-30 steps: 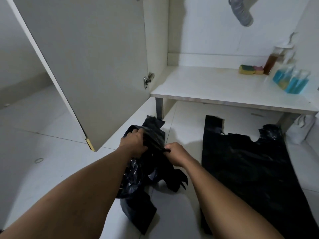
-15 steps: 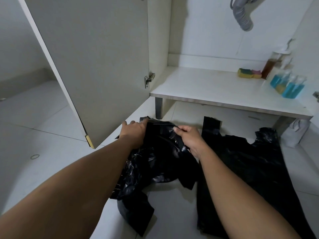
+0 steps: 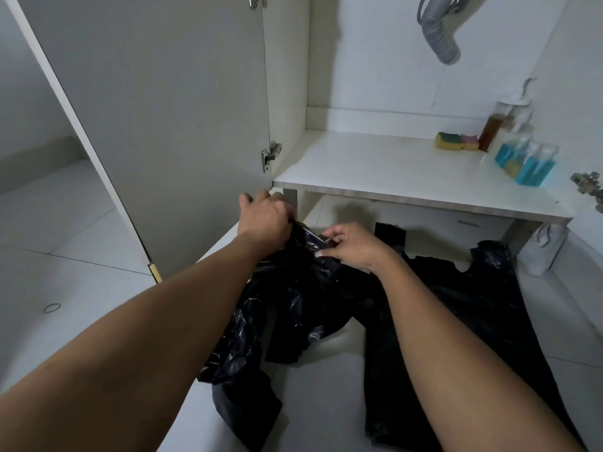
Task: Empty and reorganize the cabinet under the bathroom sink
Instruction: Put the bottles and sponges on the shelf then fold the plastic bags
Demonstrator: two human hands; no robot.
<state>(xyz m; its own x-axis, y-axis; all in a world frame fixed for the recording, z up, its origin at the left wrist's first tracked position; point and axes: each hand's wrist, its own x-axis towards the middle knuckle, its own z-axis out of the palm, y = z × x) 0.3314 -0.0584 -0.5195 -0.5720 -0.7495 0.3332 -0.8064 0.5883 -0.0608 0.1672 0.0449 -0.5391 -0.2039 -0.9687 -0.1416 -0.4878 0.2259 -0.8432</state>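
Observation:
A crumpled black plastic bag [image 3: 293, 308] hangs between my hands above the floor, in front of the open sink cabinet. My left hand [image 3: 264, 220] grips its upper left edge, knuckles up. My right hand [image 3: 352, 246] pinches the upper edge a little to the right. A second black plastic bag [image 3: 483, 308] lies spread flat on the floor tiles to the right. The white cabinet shelf [image 3: 385, 171] holds sponges [image 3: 456, 141], a brown pump bottle [image 3: 496, 128] and small bottles of blue liquid [image 3: 525, 164] at its back right.
The grey cabinet door [image 3: 156, 119] stands open on the left, its lower corner near my left arm. A grey corrugated drain hose [image 3: 440, 34] hangs at the top. A white bag [image 3: 541, 249] leans by the shelf's right leg. A rubber band [image 3: 52, 308] lies on the tiles.
Both hands have lifted the crumpled bag up and toward the cabinet, and have spread apart along its top edge. The flat bag on the right has stayed put.

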